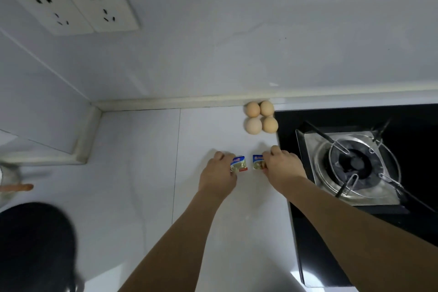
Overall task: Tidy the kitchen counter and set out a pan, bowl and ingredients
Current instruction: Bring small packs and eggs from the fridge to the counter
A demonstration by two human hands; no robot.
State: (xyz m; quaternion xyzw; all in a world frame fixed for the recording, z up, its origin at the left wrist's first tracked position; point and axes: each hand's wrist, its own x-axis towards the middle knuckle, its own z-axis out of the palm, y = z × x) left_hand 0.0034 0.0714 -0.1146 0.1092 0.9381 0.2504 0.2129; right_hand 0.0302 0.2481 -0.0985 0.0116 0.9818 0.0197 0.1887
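Note:
Two small foil packets with blue, gold and red print lie side by side on the white counter [142, 173]. My left hand [218, 173] grips the left packet [239, 163] by its left edge. My right hand [282, 166] grips the right packet [257, 161] by its right edge. A narrow gap separates the packets. Several tan eggs [260, 117] sit in a tight cluster behind them, against the back wall and beside the stove. A dark round pan-like object [35, 244] is at the lower left, blurred.
A black glass gas stove [403, 121] with a metal burner grate [355, 163] fills the right side. Two wall sockets [73, 5] are mounted at the upper left. A wooden handle [19, 188] pokes in at the left edge.

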